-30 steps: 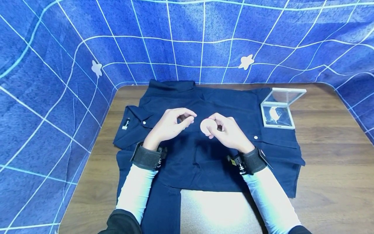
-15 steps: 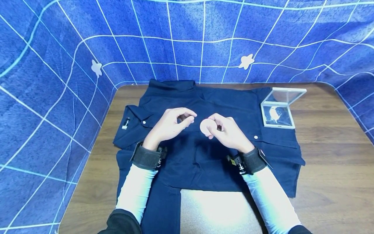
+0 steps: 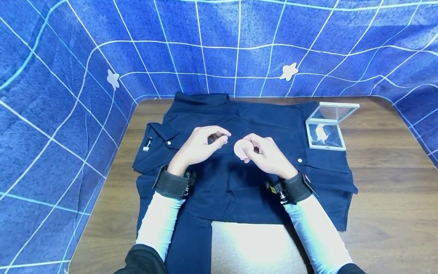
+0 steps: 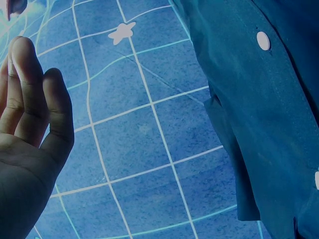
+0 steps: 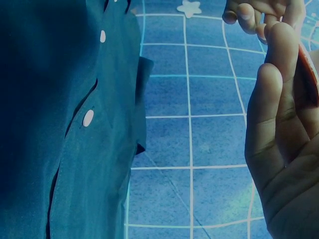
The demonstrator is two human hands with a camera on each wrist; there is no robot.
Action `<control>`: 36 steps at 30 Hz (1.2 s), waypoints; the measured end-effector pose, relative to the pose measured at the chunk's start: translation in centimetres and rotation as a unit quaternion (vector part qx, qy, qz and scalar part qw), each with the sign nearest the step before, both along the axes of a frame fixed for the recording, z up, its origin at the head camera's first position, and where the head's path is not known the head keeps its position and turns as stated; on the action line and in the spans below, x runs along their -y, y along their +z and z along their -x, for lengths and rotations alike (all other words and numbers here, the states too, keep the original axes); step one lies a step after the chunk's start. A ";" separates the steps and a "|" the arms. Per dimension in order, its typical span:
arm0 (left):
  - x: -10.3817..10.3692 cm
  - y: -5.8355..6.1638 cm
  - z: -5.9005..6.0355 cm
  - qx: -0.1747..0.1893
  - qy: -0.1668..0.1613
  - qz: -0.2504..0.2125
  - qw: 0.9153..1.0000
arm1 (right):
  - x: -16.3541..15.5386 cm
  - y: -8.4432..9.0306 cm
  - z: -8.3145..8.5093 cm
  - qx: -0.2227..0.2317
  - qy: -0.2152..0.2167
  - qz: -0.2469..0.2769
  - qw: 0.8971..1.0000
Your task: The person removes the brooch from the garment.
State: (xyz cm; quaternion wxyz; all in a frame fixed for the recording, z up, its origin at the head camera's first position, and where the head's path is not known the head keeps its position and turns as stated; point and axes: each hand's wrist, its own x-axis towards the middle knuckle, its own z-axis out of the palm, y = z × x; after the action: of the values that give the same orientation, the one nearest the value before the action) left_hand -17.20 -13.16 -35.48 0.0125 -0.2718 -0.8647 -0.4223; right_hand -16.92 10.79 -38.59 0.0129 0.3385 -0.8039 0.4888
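Note:
A dark navy shirt (image 3: 239,182) lies spread flat on a wooden table (image 3: 383,198). Both hands hover over its chest. My right hand (image 3: 249,146) pinches a small round pinkish disc (image 3: 241,147) between thumb and fingers; its reddish edge (image 5: 310,74) shows in the right wrist view. My left hand (image 3: 215,137) sits just left of the disc, thumb and forefinger loosely curved toward each other, and I see nothing between them. The left wrist view shows its fingers (image 4: 30,99) relaxed beside the shirt's buttoned placket (image 4: 269,124).
A small clear square box (image 3: 325,136) with its lid (image 3: 337,112) raised stands on the shirt's right sleeve. A blue grid-patterned cloth (image 3: 68,76) walls in the back and sides. White buttons (image 3: 300,161) dot the shirt.

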 end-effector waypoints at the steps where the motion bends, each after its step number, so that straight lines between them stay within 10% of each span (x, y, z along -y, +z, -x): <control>1: 0.0 0.0 0.0 0.000 0.000 0.000 1.000 | 0.0 0.0 0.0 0.001 0.000 0.000 1.000; 36: -0.3 -0.1 0.1 0.004 -0.009 0.013 1.000 | 0.1 0.0 0.1 0.003 -0.005 0.020 1.000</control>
State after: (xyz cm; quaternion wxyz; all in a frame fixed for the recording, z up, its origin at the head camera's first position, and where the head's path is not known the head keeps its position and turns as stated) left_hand -17.26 -12.90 -35.60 0.0016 -0.2778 -0.8675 -0.4126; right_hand -16.98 10.68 -38.60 0.0193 0.3326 -0.7959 0.5055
